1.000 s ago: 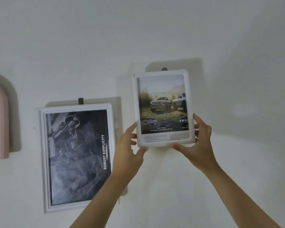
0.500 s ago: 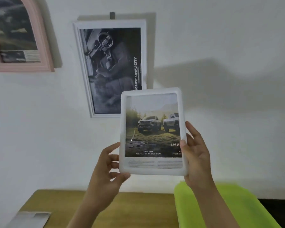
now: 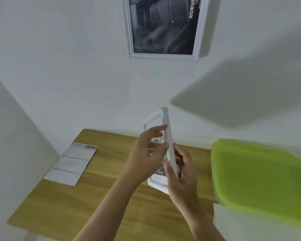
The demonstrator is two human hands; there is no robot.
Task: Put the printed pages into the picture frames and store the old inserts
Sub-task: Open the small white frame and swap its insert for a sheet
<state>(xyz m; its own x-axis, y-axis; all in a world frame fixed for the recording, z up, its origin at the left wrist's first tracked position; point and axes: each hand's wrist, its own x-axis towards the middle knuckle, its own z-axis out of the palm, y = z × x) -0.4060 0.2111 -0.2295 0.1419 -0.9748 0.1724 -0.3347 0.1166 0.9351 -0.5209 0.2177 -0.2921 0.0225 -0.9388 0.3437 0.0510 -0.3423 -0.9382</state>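
White frame (image 3: 169,145) gripped between left hand (image 3: 146,157), right hand (image 3: 182,174).

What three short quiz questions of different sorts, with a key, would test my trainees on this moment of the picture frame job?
1. True or false: the white frame in the person's hands lies flat on the wooden table.
2. Multiple choice: the printed sheet on the table lies (A) left of the hands, (B) under the green lid, (C) inside the wall frame.
3. Fill in: the box to the right has a ____ lid.

Key:
1. False; the left hand and right hand hold it up, turned nearly edge-on.
2. A.
3. Green.
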